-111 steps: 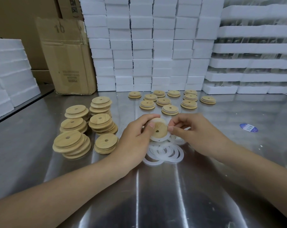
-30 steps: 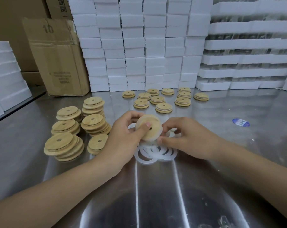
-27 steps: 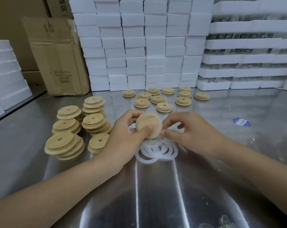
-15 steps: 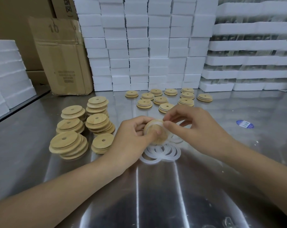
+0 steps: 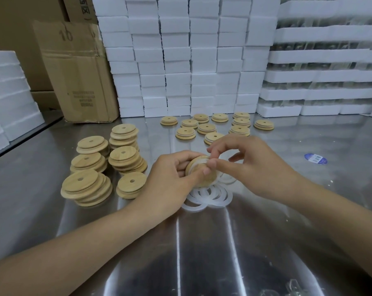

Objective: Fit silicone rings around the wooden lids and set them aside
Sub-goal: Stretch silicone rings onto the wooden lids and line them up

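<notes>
My left hand [image 5: 170,176] grips a round wooden lid [image 5: 204,178], tilted, just above the steel table. A translucent white silicone ring [image 5: 199,163] lies over the lid's upper rim, and my right hand [image 5: 253,165] pinches it there with thumb and forefinger. Under the hands sits a small heap of loose silicone rings [image 5: 210,196]. Stacks of bare wooden lids [image 5: 104,163] stand to the left. Several single lids [image 5: 215,126] are laid out farther back.
The steel table [image 5: 202,253] is backed by stacked white foam blocks [image 5: 191,60] and foam trays [image 5: 323,71] at the right. A cardboard box [image 5: 78,71] stands at the back left, more foam [image 5: 8,95] at far left. A blue label [image 5: 315,158] lies on the table at right.
My right hand has risen from the ring heap to the lid's top edge and now pinches a ring onto it. The left hand keeps the lid, tilted a little more.
</notes>
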`<state>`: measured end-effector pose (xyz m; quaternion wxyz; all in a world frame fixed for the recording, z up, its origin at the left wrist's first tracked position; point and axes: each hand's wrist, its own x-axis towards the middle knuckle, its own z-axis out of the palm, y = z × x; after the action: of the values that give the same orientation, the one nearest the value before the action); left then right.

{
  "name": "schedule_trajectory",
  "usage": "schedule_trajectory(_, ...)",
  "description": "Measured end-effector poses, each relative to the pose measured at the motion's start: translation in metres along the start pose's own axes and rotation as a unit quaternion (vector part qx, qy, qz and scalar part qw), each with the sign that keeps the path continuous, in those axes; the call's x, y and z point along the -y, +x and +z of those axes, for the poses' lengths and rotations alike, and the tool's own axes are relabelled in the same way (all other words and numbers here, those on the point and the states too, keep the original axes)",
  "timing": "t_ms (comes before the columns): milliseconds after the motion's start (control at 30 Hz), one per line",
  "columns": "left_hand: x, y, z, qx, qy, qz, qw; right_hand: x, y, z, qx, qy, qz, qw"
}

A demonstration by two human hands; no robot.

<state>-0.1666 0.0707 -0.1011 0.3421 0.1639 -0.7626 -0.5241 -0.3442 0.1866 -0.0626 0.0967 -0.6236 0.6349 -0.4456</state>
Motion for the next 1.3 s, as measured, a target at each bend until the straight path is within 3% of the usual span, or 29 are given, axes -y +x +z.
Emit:
schedule_trajectory(567, 0.0, 0.004, 0.002, -0.018, -0.015, -0.035, 0.999, -0.005, 0.01, -0.017, 0.046, -0.053, 0.002, 0.998)
schedule_trajectory(1100, -0.014, 0.013, -0.003, 0.048, -0.034, -0.068, 0.996, -0.005, 0.0, 0.002, -0.093, -0.039, -0.047, 0.994)
schedule_trajectory(1300, -0.004, 0.005, 0.0, 0.007, -0.044, -0.045, 0.998, -0.006, 0.003, 0.003, -0.031, 0.029, -0.001, 0.999)
